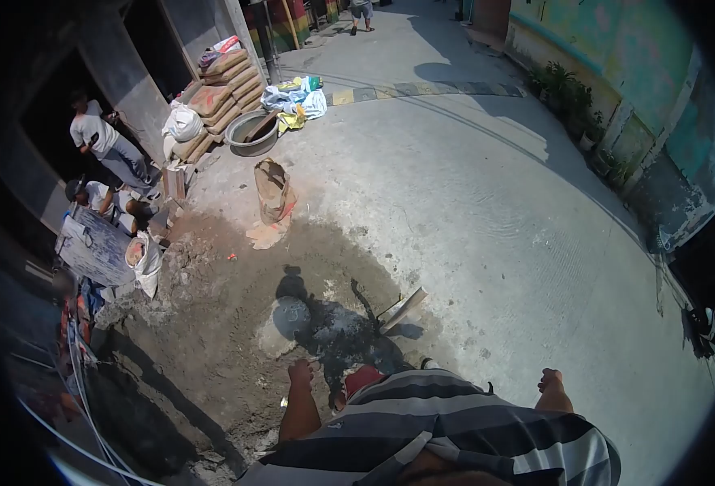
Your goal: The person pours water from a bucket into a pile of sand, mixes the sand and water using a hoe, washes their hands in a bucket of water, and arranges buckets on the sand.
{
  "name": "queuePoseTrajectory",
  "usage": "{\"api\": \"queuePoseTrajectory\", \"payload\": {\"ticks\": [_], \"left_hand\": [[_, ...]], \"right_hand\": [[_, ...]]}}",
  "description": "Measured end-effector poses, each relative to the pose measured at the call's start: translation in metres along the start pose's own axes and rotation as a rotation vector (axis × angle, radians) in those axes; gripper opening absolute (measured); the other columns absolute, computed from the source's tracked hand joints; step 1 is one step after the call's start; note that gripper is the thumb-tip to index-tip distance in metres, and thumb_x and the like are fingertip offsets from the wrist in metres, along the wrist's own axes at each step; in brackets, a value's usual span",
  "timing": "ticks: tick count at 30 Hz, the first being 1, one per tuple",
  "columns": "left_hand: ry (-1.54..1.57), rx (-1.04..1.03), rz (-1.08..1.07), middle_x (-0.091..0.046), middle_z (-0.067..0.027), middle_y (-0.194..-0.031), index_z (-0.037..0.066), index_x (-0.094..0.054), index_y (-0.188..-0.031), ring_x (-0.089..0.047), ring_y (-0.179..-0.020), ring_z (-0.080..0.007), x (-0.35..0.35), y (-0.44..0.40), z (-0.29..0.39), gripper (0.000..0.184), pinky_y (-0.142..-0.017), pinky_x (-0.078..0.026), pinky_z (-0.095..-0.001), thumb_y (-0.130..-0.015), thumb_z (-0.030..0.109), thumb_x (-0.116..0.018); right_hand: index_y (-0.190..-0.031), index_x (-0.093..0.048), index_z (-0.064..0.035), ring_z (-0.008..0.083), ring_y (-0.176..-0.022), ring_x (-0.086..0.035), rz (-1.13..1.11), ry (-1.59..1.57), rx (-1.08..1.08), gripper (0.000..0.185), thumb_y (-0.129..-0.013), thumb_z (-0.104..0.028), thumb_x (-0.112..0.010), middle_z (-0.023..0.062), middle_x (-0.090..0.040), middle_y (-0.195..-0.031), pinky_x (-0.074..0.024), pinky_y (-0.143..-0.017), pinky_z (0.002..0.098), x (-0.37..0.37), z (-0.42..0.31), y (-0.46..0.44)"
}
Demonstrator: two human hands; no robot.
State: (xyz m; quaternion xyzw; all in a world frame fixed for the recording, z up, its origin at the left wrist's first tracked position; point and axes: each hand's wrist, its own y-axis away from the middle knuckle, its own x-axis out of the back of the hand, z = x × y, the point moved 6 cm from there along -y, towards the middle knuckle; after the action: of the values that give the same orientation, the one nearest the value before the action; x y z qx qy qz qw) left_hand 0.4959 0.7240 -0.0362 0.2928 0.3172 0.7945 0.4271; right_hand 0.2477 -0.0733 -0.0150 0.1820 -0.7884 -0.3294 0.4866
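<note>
My left hand [301, 373] hangs beside my striped shirt, over wet grey mortar [212, 283] on the ground. Its fingers are curled, and I see nothing in them. On the other side, my right hand [550, 379] is held out above the concrete road, loosely closed with no object visible. Between the hands, a piece of red cloth [363, 378] shows at the shirt's edge. Ahead lies a round grey shape [291, 314], partly under my shadow; I cannot tell what it is. A pale angled strip [404, 311] lies to its right.
A torn paper sack [274, 194] stands beyond the mortar. Behind it are a wide basin [252, 134], stacked cement bags [226, 97] and crumpled sacks [297, 101]. Two people [106, 138] are at the left doorway, near a battered drum [94, 247]. A painted wall [617, 65] borders the right.
</note>
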Motion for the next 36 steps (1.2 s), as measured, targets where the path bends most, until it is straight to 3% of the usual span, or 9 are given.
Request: {"api": "queuePoseTrajectory", "payload": {"ticks": [6, 8, 15, 17, 19, 25, 27, 34, 36], "left_hand": [[-0.851, -0.112, 0.106, -0.065, -0.0144, -0.094, 0.01, -0.061, -0.101, -0.063, -0.089, -0.0302, -0.04, 0.094, -0.166, 0.031, -0.069, -0.05, -0.0427, -0.083, 0.035, -0.055], [-1.259, -0.59, -0.239, -0.066, -0.015, -0.096, 0.012, -0.064, -0.097, -0.064, -0.09, -0.029, -0.064, 0.117, -0.183, 0.027, -0.075, -0.05, -0.0434, -0.082, 0.032, -0.054], [-1.267, -0.804, 0.037, -0.067, -0.013, -0.086, 0.008, -0.067, -0.089, -0.065, -0.084, -0.0296, -0.045, 0.09, -0.232, 0.023, -0.074, -0.051, -0.0407, -0.084, 0.024, -0.052], [-0.258, -0.055, 0.206, -0.068, -0.0142, -0.09, 0.006, -0.067, -0.096, -0.065, -0.087, -0.0297, -0.027, 0.104, -0.238, 0.028, -0.075, -0.051, -0.0398, -0.08, 0.028, -0.059], [-0.157, -0.041, 0.193, -0.068, -0.0153, -0.094, 0.006, -0.067, -0.098, -0.065, -0.09, -0.03, -0.038, 0.128, -0.233, 0.032, -0.077, -0.051, -0.0393, -0.078, 0.03, -0.062], [-0.421, -0.053, 0.06, -0.068, -0.0174, -0.096, 0.006, -0.068, -0.097, -0.064, -0.094, -0.0326, -0.054, 0.136, -0.273, 0.034, -0.081, -0.05, -0.042, -0.078, 0.033, -0.06], [-1.379, -0.569, -0.222, -0.067, -0.0184, -0.097, 0.007, -0.068, -0.097, -0.064, -0.094, -0.0334, -0.079, 0.136, -0.273, 0.033, -0.082, -0.05, -0.0437, -0.082, 0.032, -0.053], [-1.372, -0.597, -0.151, -0.066, -0.0199, -0.104, 0.002, -0.067, -0.1, -0.063, -0.096, -0.0334, -0.083, 0.137, -0.232, 0.039, -0.086, -0.049, -0.042, -0.083, 0.034, -0.051], [-0.576, -0.15, 0.126, -0.065, -0.02, -0.106, 0.002, -0.065, -0.104, -0.063, -0.099, -0.0324, -0.07, 0.121, -0.236, 0.041, -0.086, -0.049, -0.0404, -0.082, 0.034, -0.054]], "right_hand": [[-0.105, -0.059, -0.0015, 0.0158, -0.065, -0.058, -0.038, -0.028, 0.878, 0.028, -0.087, -0.023, -0.054, 0.0074, -0.06, -0.083, -0.0428, -0.051, 0.0284, -0.002, -0.322, -0.012], [-0.106, -0.059, -0.0014, 0.0157, -0.067, -0.058, -0.156, -0.058, 0.933, 0.029, -0.088, -0.024, -0.053, 0.0073, -0.06, -0.084, -0.0426, -0.053, 0.0276, -0.034, -0.355, 0.043], [-0.109, -0.053, -0.004, 0.0244, -0.067, -0.064, -0.8, 0.6, 0.662, 0.03, -0.088, -0.023, -0.059, 0.0136, -0.062, -0.087, -0.0475, -0.049, 0.0358, -0.251, -0.212, 0.065], [-0.105, -0.059, -0.007, 0.019, -0.07, -0.065, -0.926, 0.937, 0.364, 0.022, -0.09, -0.024, -0.057, 0.0114, -0.064, -0.094, -0.0513, -0.056, 0.0347, -0.246, -0.146, 0.082], [-0.11, -0.059, -0.0077, 0.0185, -0.065, -0.064, -1.154, 1.458, 0.879, 0.023, -0.092, -0.021, -0.055, 0.0119, -0.062, -0.094, -0.0513, -0.058, 0.033, -0.258, -0.128, 0.076], [-0.103, -0.057, -0.0006, 0.0237, -0.055, -0.061, -0.678, 0.637, 0.546, 0.023, -0.087, -0.017, -0.058, 0.0138, -0.063, -0.08, -0.0454, -0.044, 0.0365, -0.23, -0.207, -0.013], [-0.115, -0.053, -0.0021, 0.0278, -0.062, -0.063, -0.657, 0.48, 0.57, 0.032, -0.087, -0.017, -0.058, 0.0167, -0.063, -0.087, -0.0466, -0.046, 0.0375, -0.216, -0.23, -0.006], [-0.113, -0.053, -0.0022, 0.0273, -0.064, -0.062, -0.658, 0.493, 0.569, 0.03, -0.086, -0.016, -0.058, 0.0165, -0.062, -0.092, -0.0491, -0.051, 0.0381, -0.203, -0.209, 0.013], [-0.105, -0.056, -0.0004, 0.0245, -0.06, -0.062, -0.77, 0.61, 0.579, 0.027, -0.086, -0.019, -0.06, 0.0149, -0.063, -0.086, -0.0478, -0.048, 0.0359, -0.217, -0.179, -0.003]]}}
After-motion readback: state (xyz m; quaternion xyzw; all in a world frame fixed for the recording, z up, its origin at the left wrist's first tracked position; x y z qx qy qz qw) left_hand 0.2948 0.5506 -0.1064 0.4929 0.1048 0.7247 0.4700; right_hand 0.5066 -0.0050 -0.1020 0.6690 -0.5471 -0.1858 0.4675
